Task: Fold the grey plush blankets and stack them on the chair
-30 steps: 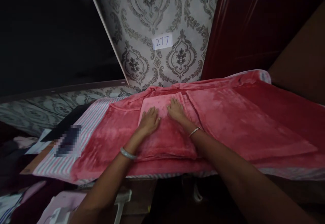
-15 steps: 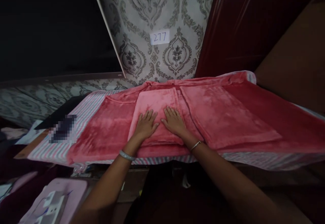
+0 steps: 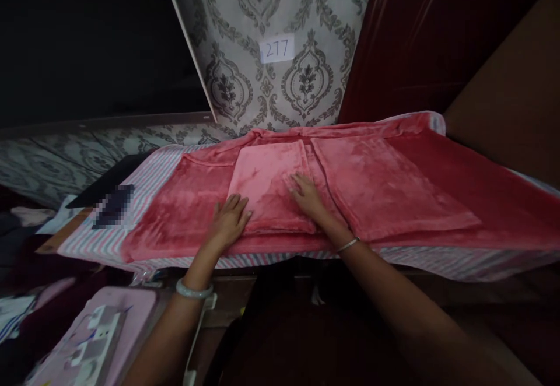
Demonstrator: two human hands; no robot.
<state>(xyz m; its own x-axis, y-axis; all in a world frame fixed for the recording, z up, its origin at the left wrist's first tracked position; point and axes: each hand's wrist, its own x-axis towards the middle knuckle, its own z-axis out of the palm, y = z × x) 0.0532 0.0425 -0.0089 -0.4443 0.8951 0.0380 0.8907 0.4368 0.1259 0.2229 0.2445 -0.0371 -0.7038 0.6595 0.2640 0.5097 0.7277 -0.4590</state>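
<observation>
A folded pink plush cloth (image 3: 266, 167) lies flat in the middle, on top of a larger pink-red plush blanket (image 3: 175, 211). My left hand (image 3: 228, 220) rests on the folded cloth's left edge near its front corner, fingers stretched out. Flat on its right side is my right hand (image 3: 307, 196), also with fingers extended. Neither hand grips anything. Just to the right lies another flat pink plush piece (image 3: 389, 188), with a dark gap line between the two.
Under the blanket a striped sheet (image 3: 87, 240) covers the table. A blurred-out dark object (image 3: 114, 206) lies at the left. A black screen (image 3: 96, 42) stands behind, beside patterned wallpaper (image 3: 262, 106) with a "277" label (image 3: 277, 48). A power strip (image 3: 98, 339) sits at lower left.
Both hands moved toward me over the folded cloth, then spread apart. My left hand has slid left to the cloth's edge; my right hand has shifted slightly right and away from me.
</observation>
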